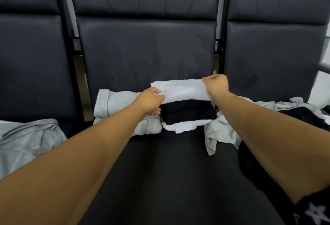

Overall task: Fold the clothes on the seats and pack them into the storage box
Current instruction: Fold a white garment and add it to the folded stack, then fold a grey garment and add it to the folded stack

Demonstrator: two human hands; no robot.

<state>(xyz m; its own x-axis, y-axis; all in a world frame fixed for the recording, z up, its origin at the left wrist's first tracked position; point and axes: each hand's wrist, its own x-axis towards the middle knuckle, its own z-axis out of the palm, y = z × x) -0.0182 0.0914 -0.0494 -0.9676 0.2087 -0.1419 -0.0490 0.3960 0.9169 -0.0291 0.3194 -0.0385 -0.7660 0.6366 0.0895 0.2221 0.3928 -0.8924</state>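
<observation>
Both hands on the folded white garment, which sits on top of a small stack on the middle seat, toward the far edge by the backrest. Left hand has its grip pinched on the garment's near-left corner; right hand is clenched on the far-right corner. Under it: a folded black garment, then another white piece at the bottom.

A folded grey garment lies touching the stack on the left. Loose grey clothes are just right of the stack, trailing onto the right seat with a dark item. More grey fabric on the left seat. Storage box not in view.

Risks, as a judgement:
- Corner-only pinch: the middle could sag and the fold could open if the piece is lifted.
- The stack looks slightly offset, so dragging the top layer could shift the black one and topple it.
- The left fingers sit close to the black layer and could snag it.
- The unfolded pile on the right could catch the stack edge.
</observation>
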